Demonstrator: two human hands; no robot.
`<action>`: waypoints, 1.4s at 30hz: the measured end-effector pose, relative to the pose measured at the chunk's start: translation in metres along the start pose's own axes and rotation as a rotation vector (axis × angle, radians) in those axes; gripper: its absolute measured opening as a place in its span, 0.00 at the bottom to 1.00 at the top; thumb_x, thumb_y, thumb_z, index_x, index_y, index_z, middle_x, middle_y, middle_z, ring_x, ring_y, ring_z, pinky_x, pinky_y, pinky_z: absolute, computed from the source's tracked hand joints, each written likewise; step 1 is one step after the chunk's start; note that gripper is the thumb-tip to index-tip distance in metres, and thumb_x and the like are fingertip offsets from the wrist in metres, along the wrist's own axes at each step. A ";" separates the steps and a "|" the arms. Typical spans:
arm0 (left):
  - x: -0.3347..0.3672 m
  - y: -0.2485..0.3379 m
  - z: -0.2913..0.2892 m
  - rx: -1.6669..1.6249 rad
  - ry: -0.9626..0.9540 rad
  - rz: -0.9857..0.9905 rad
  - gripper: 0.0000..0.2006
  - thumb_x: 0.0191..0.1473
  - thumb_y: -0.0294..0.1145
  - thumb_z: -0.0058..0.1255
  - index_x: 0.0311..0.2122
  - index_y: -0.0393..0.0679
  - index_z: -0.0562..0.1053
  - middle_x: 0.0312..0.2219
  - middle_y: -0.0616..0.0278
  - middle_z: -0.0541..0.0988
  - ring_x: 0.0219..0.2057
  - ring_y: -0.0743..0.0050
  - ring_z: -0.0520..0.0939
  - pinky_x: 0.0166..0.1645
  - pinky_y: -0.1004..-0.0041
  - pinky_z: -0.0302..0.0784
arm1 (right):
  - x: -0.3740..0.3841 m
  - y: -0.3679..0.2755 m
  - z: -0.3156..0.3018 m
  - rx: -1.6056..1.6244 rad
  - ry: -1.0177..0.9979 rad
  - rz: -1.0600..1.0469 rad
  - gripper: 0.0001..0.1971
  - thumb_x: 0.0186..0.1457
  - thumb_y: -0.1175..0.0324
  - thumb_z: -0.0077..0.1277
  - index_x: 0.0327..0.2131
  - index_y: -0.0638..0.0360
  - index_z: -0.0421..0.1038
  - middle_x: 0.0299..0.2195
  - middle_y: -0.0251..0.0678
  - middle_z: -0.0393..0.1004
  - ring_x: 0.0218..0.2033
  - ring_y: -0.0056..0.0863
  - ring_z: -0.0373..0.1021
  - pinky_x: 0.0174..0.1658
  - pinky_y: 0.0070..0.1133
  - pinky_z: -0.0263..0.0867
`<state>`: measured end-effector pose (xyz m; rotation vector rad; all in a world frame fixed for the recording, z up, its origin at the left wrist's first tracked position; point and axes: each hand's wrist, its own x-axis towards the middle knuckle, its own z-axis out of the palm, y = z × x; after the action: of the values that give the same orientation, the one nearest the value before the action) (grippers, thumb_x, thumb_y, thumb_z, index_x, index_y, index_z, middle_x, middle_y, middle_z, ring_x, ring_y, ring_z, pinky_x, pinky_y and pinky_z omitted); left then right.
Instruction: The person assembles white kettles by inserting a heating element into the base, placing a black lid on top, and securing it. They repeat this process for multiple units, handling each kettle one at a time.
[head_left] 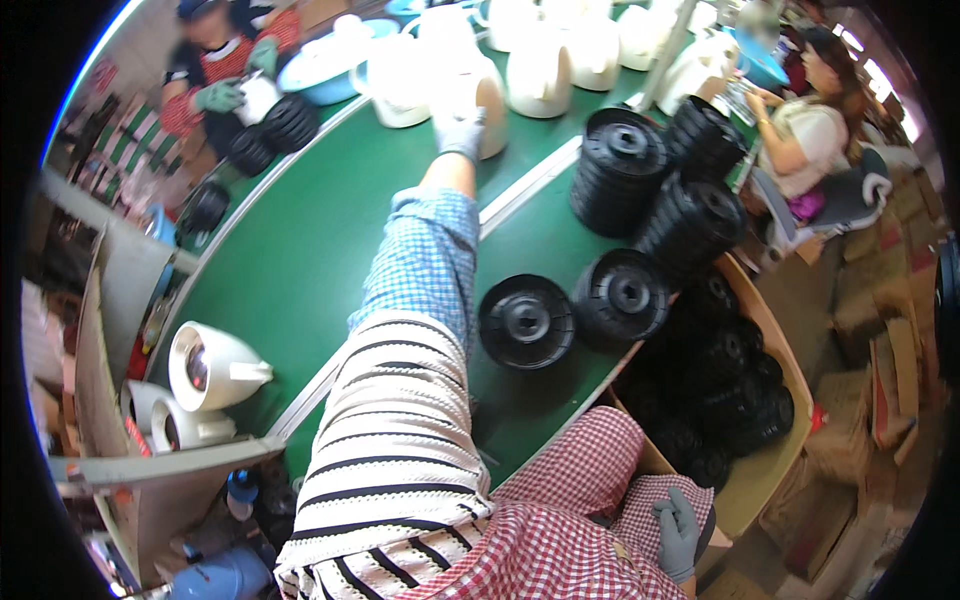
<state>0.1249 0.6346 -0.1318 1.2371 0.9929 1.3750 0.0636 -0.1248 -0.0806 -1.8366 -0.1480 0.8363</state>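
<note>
My left arm reaches far forward over the green table (270,250). My left hand (460,132), in a grey glove, is closed against the side of a cream kettle body (490,105) in the far row; its exact finger hold is partly hidden. Several more white kettle bodies (540,80) stand around it. My right hand (677,535), also gloved in grey, rests by my lap with nothing in it, its fingers loosely bent and slightly apart. Between my arm and the stacks lies a round black plastic base (526,321), with another black base (622,294) beside it.
Tall stacks of black bases (618,170) stand right of the metal divider (530,185). A yellow-rimmed box (790,440) of black parts sits at my right. White kettle bodies (210,368) lie at the near left. Co-workers sit far left and far right.
</note>
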 end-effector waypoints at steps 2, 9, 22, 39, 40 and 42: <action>0.001 0.008 -0.018 -0.057 -0.127 -0.063 0.40 0.45 0.34 0.68 0.61 0.34 0.61 0.55 0.43 0.72 0.52 0.55 0.75 0.55 0.65 0.72 | 0.014 -0.004 0.003 -0.005 -0.038 0.024 0.24 0.62 0.79 0.46 0.62 0.69 0.62 0.45 0.38 0.75 0.46 0.24 0.71 0.55 0.22 0.67; -0.174 0.158 -0.214 0.953 -0.491 0.486 0.30 0.47 0.44 0.63 0.54 0.43 0.71 0.59 0.44 0.68 0.60 0.42 0.67 0.65 0.55 0.61 | 0.032 -0.020 0.020 -0.123 -0.176 -0.098 0.23 0.64 0.77 0.44 0.62 0.68 0.62 0.47 0.39 0.74 0.48 0.24 0.69 0.56 0.22 0.64; -0.214 0.195 -0.507 1.881 0.375 0.078 0.28 0.41 0.45 0.65 0.50 0.47 0.76 0.60 0.60 0.68 0.64 0.57 0.63 0.66 0.51 0.54 | 0.026 -0.018 0.032 -0.183 -0.307 -0.200 0.23 0.65 0.74 0.45 0.63 0.66 0.63 0.49 0.37 0.74 0.47 0.23 0.69 0.51 0.18 0.63; -0.366 0.335 -0.274 0.464 -1.277 1.107 0.14 0.42 0.31 0.65 0.30 0.42 0.70 0.54 0.53 0.73 0.56 0.44 0.73 0.55 0.48 0.72 | 0.007 -0.221 0.109 -0.120 -0.664 -0.504 0.40 0.61 0.50 0.54 0.67 0.68 0.53 0.61 0.42 0.66 0.47 0.24 0.71 0.50 0.21 0.68; -0.380 0.326 -0.262 0.437 -1.366 1.181 0.13 0.43 0.33 0.65 0.29 0.43 0.70 0.56 0.54 0.71 0.58 0.44 0.72 0.57 0.47 0.71 | 0.010 -0.213 0.104 -0.083 -0.655 -0.499 0.36 0.60 0.56 0.55 0.64 0.69 0.58 0.57 0.43 0.69 0.52 0.28 0.71 0.54 0.23 0.67; -0.392 0.320 -0.246 0.359 -1.488 1.163 0.15 0.40 0.35 0.67 0.33 0.44 0.75 0.57 0.54 0.71 0.62 0.45 0.68 0.62 0.47 0.67 | 0.010 -0.192 0.083 0.110 -0.821 -0.192 0.33 0.57 0.61 0.54 0.62 0.70 0.62 0.54 0.43 0.72 0.54 0.30 0.70 0.58 0.25 0.64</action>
<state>-0.1722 0.2050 0.0779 2.6281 -0.6977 0.5212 0.0743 0.0264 0.0634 -1.2576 -0.7650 1.3822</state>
